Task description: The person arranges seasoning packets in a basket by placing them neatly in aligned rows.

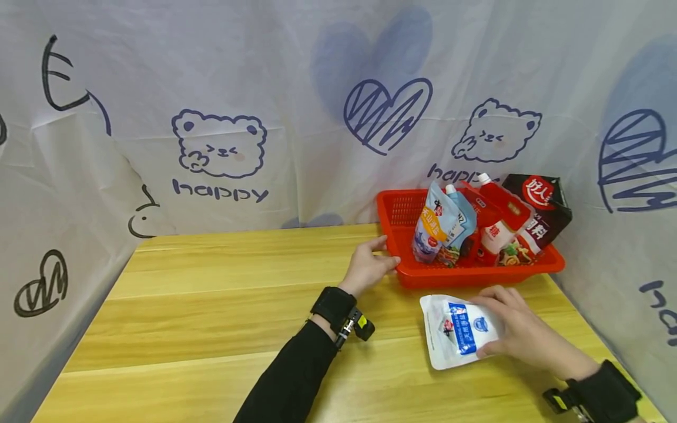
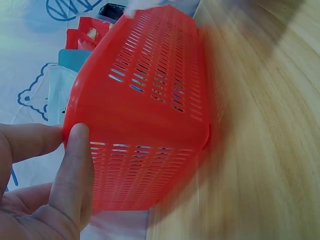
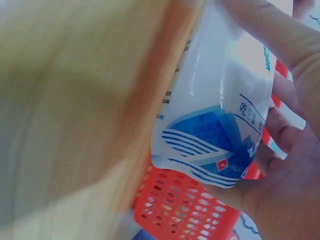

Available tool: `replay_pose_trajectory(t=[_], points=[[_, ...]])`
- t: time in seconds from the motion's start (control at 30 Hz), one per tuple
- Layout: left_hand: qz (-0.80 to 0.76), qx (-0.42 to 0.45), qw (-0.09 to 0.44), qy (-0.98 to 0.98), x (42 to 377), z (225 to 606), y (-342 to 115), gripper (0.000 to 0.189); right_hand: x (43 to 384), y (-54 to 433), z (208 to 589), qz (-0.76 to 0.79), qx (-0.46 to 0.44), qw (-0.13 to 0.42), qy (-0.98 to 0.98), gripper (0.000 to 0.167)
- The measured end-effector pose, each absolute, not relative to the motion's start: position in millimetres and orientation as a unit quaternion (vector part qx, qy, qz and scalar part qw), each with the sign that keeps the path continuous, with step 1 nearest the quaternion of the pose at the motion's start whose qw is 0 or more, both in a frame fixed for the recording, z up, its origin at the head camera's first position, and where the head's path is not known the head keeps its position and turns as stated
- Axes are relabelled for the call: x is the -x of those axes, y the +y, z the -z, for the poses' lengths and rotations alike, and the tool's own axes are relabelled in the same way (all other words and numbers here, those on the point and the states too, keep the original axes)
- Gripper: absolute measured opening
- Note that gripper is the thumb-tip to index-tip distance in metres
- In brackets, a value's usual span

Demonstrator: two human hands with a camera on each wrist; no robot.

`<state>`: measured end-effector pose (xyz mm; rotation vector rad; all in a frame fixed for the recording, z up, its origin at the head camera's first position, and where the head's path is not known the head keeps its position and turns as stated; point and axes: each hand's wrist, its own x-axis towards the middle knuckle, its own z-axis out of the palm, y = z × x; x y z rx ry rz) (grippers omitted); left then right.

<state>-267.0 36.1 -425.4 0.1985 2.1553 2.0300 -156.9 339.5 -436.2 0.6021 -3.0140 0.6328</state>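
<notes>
A white-and-blue salt bag [image 1: 459, 330] is gripped by my right hand [image 1: 510, 326], thumb on one side and fingers on the other, just above the table in front of the basket. In the right wrist view the bag [image 3: 212, 107] hangs between thumb and fingers, with its blue mountain print showing. My left hand [image 1: 367, 267] pinches the left end of the red plastic basket [image 1: 476, 279]. The left wrist view has the thumb and a finger on the rim of that basket [image 2: 145, 120].
Inside the basket stand a salt pouch [image 1: 432, 229], a light-blue spouted pouch [image 1: 462, 217], a red pouch with a white cap [image 1: 505, 217] and a black-and-red seasoning packet [image 1: 547, 205]. A printed white cloth [image 1: 307, 88] hangs behind the wooden table [image 1: 211, 317].
</notes>
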Motion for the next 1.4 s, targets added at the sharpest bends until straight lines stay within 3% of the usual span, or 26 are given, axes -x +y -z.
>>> replay_pose_trajectory(t=[0.53, 0.8, 1.13, 1.4], points=[[-0.669, -0.073, 0.069, 0.736, 264, 433, 19, 0.061, 162, 296, 412, -0.203, -0.285, 0.163, -0.923, 0.088], [-0.688, -0.078, 0.037, 0.720, 259, 433, 2, 0.047, 168, 269, 399, -0.217, -0.273, 0.188, -0.918, 0.089], [-0.734, -0.117, 0.019, 0.669, 233, 411, -32, 0.051, 182, 238, 388, -0.255, -0.241, 0.212, -0.912, 0.089], [-0.696, -0.197, 0.044, 0.689, 208, 401, -51, 0.057, 191, 211, 380, -0.280, -0.229, 0.214, -0.907, 0.084]])
